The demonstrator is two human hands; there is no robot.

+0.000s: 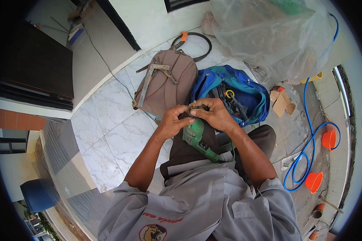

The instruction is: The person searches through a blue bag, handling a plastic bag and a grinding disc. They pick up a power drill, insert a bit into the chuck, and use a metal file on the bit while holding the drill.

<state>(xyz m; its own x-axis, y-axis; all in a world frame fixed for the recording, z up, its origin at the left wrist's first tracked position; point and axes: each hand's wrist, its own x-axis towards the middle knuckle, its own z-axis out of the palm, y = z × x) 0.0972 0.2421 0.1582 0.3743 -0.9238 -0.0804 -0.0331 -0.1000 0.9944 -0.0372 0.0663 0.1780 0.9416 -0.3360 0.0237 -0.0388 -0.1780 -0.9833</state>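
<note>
A green power drill (194, 134) lies across my lap, its handle and cord toward my right thigh. My left hand (174, 121) is closed in a pinch at the drill's front end. My right hand (214, 115) grips the same end from the other side, thumb bent over it. Between the fingertips shows a small brass-coloured piece (194, 104), too small to name. The fingers partly hide the front of the drill.
Beyond my hands are a brown backpack (169, 80) with a metal square (146, 85) on it and an open blue bag (253, 94) of tools. To the right are a blue hose (309, 140), orange pots (313, 182) and cardboard (283, 102). Plastic sheeting (269, 36) covers something behind.
</note>
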